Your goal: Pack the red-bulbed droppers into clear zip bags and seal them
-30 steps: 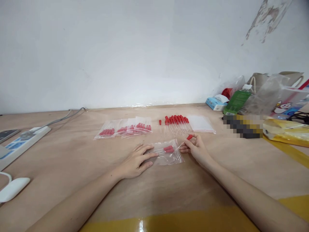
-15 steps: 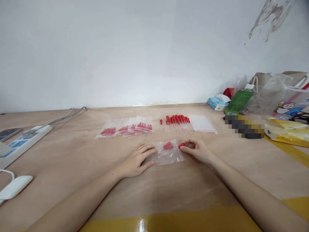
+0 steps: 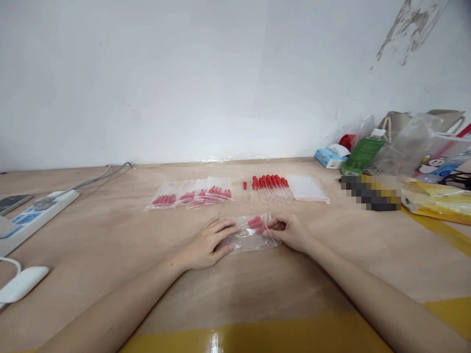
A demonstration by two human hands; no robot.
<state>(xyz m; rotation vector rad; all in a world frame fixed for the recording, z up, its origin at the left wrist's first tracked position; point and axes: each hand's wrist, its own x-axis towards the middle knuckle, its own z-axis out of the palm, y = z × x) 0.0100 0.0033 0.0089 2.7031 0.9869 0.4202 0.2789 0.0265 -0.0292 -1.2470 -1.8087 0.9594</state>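
A clear zip bag [image 3: 245, 241] lies flat on the table with red-bulbed droppers [image 3: 254, 222] inside, their thin stems pointing left. My left hand [image 3: 210, 245] rests with fingers spread on the bag's left end. At the bag's right end, where its mouth is, my right hand [image 3: 290, 232] pinches the red bulb of another dropper [image 3: 262, 229]; its stem is hard to see through the plastic. Behind the bag lies a row of loose droppers [image 3: 270, 182], with a single dropper [image 3: 245, 186] a little to their left.
Filled bags [image 3: 165, 198] overlap at the back left; a stack of flat bags [image 3: 307, 189] lies right of the loose droppers. A power strip [image 3: 55, 206] and white charger [image 3: 25, 284] sit at left. At right stand a tissue pack [image 3: 327, 158], green bottle [image 3: 364, 154] and plastic bags.
My right hand has moved left, carrying the dropper's red bulb from the bag's mouth to inside it, near the other bulbs. My left hand stays in place.
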